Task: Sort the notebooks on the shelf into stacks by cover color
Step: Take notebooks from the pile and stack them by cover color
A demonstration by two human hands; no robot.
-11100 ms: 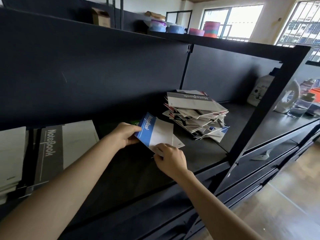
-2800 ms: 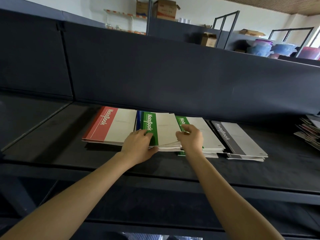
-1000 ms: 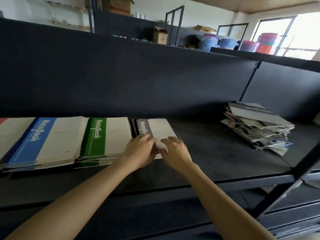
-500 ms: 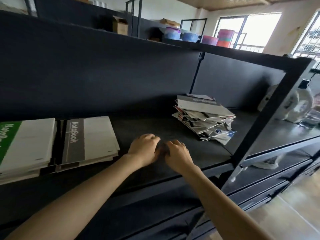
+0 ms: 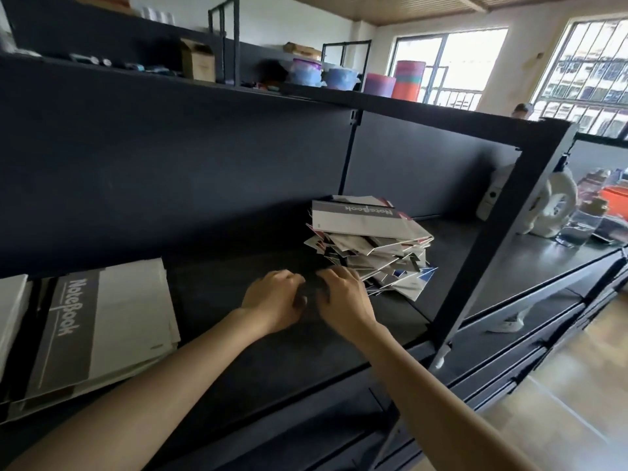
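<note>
The jumbled pile of notebooks (image 5: 368,246) sits toward the right of the shelf (image 5: 238,351), mixed covers splayed at all angles, so much sorting looks left to do. A squared grey-banded stack (image 5: 98,331) lies well apart on the left. The left hand (image 5: 272,300) and right hand (image 5: 343,297) hover side by side just before the pile, fingers loosely curled, holding nothing.

The left hand (image 5: 272,302) and the right hand (image 5: 343,300) are held side by side, fingers loosely bent, over the middle of the dark shelf (image 5: 238,355). An untidy pile of notebooks (image 5: 370,246) is seen just beyond the right hand, toward the shelf's right end. A squared grey stack (image 5: 102,328) is laid near the left end.
</note>
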